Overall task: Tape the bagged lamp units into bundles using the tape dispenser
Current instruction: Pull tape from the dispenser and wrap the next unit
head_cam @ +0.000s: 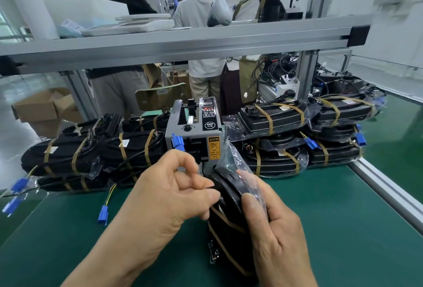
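Green counter: taped bundles stacked along far edge, tape dispenser mid far edge. Bagged lamp units upright near front edge; right hand grips them, left hand pinches their top. Best: squeeze units flush, pull tape taut.

Readable text: one warning label.
On your dispenser, the yellow label reads "CAUTION"; its smaller print is illegible.
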The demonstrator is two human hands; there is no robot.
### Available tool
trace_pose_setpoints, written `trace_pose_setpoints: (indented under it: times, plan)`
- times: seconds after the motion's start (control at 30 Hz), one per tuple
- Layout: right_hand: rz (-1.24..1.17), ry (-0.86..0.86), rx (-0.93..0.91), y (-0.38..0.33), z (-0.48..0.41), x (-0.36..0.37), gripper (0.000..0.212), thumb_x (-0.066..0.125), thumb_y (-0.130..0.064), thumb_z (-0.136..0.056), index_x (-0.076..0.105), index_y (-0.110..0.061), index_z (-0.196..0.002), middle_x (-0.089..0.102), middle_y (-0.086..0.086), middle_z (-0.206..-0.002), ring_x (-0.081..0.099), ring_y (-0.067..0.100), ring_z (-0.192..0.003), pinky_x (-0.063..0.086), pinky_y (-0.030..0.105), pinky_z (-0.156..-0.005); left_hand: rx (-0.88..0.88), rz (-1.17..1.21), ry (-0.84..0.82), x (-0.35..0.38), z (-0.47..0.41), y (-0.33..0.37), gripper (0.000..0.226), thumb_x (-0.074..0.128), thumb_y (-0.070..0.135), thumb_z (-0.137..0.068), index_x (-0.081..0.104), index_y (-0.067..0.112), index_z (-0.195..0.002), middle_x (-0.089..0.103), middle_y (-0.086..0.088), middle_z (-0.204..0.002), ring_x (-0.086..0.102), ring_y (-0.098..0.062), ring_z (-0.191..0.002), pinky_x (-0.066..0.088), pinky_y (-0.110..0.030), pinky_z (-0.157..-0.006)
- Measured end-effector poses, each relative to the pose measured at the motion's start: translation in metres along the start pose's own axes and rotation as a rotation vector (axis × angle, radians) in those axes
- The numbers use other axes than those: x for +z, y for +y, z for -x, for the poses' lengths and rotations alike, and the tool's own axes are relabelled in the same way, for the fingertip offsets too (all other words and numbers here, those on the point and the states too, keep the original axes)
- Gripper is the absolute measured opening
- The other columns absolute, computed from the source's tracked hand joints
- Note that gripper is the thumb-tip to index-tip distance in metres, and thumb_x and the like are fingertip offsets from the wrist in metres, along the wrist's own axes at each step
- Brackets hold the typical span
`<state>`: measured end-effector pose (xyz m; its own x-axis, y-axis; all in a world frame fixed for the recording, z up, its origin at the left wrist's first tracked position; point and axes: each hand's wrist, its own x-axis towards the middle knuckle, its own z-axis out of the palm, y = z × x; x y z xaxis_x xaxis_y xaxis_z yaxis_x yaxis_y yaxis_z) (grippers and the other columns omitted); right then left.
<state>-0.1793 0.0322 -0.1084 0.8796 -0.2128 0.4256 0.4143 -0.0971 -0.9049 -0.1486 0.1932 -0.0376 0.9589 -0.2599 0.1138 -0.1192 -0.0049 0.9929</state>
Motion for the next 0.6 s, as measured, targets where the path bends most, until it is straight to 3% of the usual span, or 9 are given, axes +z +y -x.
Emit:
trace_pose_setpoints:
  times: [0.17,0.27,0.33,0.6]
  plan:
    - [0.001,-0.008,0.003,0.0,0.001,0.001,0.042,0.052,-0.057,-0.084,0.067,-0.044,-0.121,0.068,-0.026,-0.119,0.063,-0.002,-0.113,0.043,0.006,-0.087,0.04,-0.063,-0.014,-0.003,0.002,0.004,0.044,0.086,0.02,-0.061,0.071,0.041,-0.096,0.072,-0.006,-0.076,0.066,-0.015,-0.06,0.052,-0.015,-0.067]
    - [0.007,-0.027,0.004,-0.002,0.001,0.002,0.041,0.051,-0.056,-0.085,0.064,-0.047,-0.123,0.069,-0.022,-0.119,0.064,0.002,-0.113,0.045,0.009,-0.087,0.061,-0.09,0.031,0.0,0.004,0.008,0.034,0.092,0.022,-0.056,0.078,0.027,-0.087,0.072,-0.005,-0.07,0.068,-0.013,-0.06,0.051,-0.011,-0.066]
    - [0.02,-0.021,-0.001,-0.002,0.001,0.002,0.04,0.05,-0.055,-0.085,0.066,-0.046,-0.121,0.07,-0.022,-0.117,0.064,0.001,-0.111,0.044,0.007,-0.085,0.063,-0.084,0.059,0.001,0.004,0.01,0.026,0.08,0.029,-0.055,0.079,0.023,-0.081,0.071,-0.007,-0.064,0.069,-0.011,-0.061,0.05,-0.009,-0.067]
    - [0.007,-0.009,0.009,-0.001,0.003,0.003,0.043,0.052,-0.056,-0.081,0.066,-0.044,-0.119,0.069,-0.026,-0.117,0.062,-0.005,-0.112,0.042,0.004,-0.085,0.06,-0.113,0.083,-0.002,0.003,0.012,0.028,0.078,0.03,-0.057,0.079,0.027,-0.084,0.073,-0.003,-0.071,0.07,-0.012,-0.064,0.051,-0.009,-0.07]
